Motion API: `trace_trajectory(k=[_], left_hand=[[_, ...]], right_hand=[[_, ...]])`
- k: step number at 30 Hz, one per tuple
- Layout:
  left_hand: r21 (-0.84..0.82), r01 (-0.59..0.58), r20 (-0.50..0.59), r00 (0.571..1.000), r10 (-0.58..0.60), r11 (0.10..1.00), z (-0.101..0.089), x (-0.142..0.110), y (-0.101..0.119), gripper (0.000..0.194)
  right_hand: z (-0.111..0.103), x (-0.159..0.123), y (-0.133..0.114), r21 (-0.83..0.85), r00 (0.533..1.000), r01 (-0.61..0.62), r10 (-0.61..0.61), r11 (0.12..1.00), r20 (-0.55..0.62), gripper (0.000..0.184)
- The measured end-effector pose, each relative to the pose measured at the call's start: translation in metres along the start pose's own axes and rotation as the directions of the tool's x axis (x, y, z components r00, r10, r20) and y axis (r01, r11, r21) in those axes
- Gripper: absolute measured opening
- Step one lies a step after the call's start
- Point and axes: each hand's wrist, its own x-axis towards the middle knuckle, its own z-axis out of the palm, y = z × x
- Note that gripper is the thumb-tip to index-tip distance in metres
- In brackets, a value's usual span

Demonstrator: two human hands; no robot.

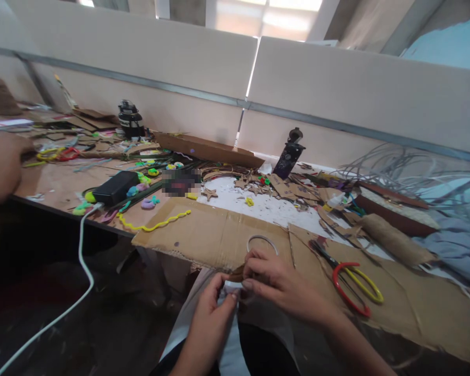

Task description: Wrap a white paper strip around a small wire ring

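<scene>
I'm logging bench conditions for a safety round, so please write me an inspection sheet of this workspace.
Surface: table with cardboard sheets along its near edge.
Things in hand: a small white piece and a brown piece just above it.
Clutter: scissors with red and yellow handles on the cardboard at right; a yellow wavy strip; a star cutout among scraps.
Hands: left hand pinches the white piece; right hand has its fingertips on the brown piece.
Cables: a white cable runs from a black box over the table edge.
Surroundings: pale panels behind; another person's hand at far left.
</scene>
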Motion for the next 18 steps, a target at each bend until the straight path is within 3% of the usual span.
trace_trajectory(k=[6, 11, 18], left_hand=[[-0.004, -0.021, 0.027, 0.999, 0.021, 1.000, 0.004, 0.000, 0.009, 0.015], [-0.005, 0.033, 0.030, 0.999, -0.033, 0.999, 0.007, -0.002, 0.011, 0.022], [0.019, 0.019, 0.057, 0.998, -0.020, 1.000, 0.005, -0.001, 0.003, 0.021]], right_hand=[[-0.008, -0.001, -0.004, -0.119, 0.998, -0.011, 0.018, 0.993, 0.063, 0.015], [-0.007, -0.001, -0.002, -0.160, 0.999, -0.007, 0.015, 0.987, 0.051, 0.016], [-0.005, -0.002, -0.001, -0.162, 1.000, -0.009, 0.013, 0.987, 0.026, 0.017]])
